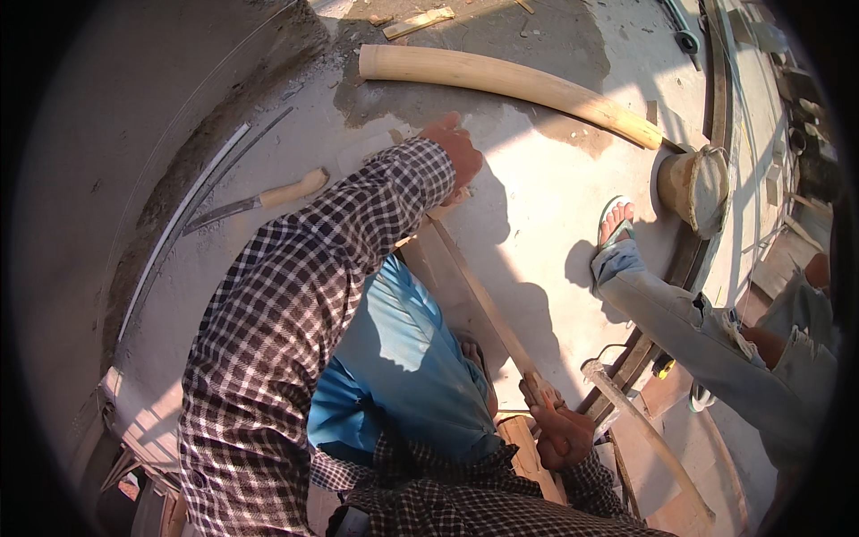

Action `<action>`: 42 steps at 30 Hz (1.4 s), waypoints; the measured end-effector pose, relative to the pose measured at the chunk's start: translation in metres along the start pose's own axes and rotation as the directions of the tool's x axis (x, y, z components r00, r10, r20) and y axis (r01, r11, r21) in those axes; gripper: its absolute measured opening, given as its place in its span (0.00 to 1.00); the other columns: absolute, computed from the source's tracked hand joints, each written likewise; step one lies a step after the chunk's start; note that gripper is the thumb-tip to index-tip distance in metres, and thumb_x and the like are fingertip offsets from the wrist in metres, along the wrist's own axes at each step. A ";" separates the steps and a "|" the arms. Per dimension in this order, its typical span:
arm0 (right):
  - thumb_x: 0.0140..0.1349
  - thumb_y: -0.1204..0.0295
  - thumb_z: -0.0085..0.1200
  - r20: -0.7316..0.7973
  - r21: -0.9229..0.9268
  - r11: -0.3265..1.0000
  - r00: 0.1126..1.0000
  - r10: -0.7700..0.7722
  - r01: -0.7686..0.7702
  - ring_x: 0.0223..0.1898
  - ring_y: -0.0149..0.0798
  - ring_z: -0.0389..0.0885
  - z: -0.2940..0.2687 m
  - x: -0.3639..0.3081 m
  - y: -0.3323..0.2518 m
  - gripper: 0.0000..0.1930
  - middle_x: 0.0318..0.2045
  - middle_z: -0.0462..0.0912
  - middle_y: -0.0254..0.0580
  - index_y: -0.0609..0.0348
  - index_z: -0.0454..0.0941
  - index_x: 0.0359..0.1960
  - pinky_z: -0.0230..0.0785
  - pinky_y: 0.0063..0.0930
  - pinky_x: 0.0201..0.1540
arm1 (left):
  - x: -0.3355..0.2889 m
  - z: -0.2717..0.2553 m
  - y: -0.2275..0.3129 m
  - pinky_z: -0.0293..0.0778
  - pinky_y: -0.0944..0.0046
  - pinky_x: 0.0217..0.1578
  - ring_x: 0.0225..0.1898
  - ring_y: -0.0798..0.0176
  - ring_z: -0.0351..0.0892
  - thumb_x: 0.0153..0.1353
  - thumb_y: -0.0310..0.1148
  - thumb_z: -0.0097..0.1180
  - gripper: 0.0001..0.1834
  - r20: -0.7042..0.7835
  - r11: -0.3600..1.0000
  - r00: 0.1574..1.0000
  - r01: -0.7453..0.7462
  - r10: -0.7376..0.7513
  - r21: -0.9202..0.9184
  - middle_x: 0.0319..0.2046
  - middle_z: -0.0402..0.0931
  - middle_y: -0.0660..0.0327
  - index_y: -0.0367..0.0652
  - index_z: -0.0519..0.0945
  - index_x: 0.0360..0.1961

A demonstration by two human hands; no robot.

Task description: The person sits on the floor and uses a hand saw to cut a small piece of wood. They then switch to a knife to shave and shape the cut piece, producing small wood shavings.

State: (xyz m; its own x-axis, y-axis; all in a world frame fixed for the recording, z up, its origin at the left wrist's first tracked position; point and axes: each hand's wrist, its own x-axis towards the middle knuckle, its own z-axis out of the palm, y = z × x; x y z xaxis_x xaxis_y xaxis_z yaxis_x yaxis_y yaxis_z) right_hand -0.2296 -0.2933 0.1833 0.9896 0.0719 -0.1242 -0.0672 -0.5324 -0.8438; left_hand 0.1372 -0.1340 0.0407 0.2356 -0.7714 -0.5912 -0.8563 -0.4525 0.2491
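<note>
We've got our left hand (458, 152) stretched fwd onto the far end of a long thin wooden strip (488, 304), fingers pressed down on it against the concrete floor (537, 206); grip looks flat rather than wrapped, tho the sleeve hides part of it. Our right hand (562, 434) is closed around the near end of the same strip, low in the view by our knee. The strip runs diagonally between the two hands, lying on the floor just beside our blue trouser leg (412, 358).

Left of our arm, a big knife w/ a pale wooden handle (259, 201) lies on the floor, well apart from both hands. Beyond the left hand, a thick peeled log (510, 85) lies across the floor, its thin end near a round wooden block (698, 183). A small wood offcut (419, 22) sits past the log.

To the right, another person's leg in grey jeans (680, 318), foot in a sandal (616, 222) planted near the block. A curved pale stick (640, 430) lies just beside our right hand.
</note>
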 end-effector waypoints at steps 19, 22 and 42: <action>0.44 0.82 0.45 0.015 0.126 0.989 0.997 0.075 -0.076 0.23 0.44 0.87 0.032 0.023 0.067 0.26 0.30 0.87 0.66 0.67 0.85 0.48 0.81 0.31 0.30 | 0.010 0.008 -0.008 0.56 0.47 0.66 0.53 0.59 0.80 0.56 0.44 0.72 0.10 0.024 0.987 1.000 -0.001 0.004 -0.159 0.36 0.86 0.62 0.53 0.89 0.36; 0.46 0.82 0.50 -0.096 0.036 0.987 0.983 -0.153 0.157 0.34 0.46 0.89 0.092 0.122 0.105 0.28 0.40 0.89 0.51 0.66 0.83 0.54 0.83 0.36 0.39 | 0.023 -0.005 -0.001 0.57 0.51 0.63 0.47 0.59 0.82 0.56 0.44 0.72 0.11 -0.001 0.986 1.000 0.000 0.000 -0.164 0.36 0.87 0.62 0.53 0.88 0.35; 0.50 0.77 0.54 0.005 0.176 0.976 0.991 -0.132 0.129 0.41 0.56 0.90 0.105 0.153 0.092 0.29 0.44 0.88 0.61 0.61 0.82 0.58 0.83 0.41 0.49 | 0.005 0.008 -0.025 0.54 0.47 0.61 0.53 0.59 0.74 0.60 0.50 0.67 0.11 0.083 0.975 0.980 0.191 -0.183 -0.109 0.37 0.85 0.62 0.59 0.89 0.38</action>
State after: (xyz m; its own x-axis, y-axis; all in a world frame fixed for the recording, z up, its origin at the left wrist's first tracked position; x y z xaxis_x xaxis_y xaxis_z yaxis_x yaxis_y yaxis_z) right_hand -0.0973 -0.2424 0.0319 0.9892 0.1457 -0.0139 0.0402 -0.3622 -0.9312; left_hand 0.1559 -0.1226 0.0254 0.3490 -0.6359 -0.6883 -0.7400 -0.6377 0.2139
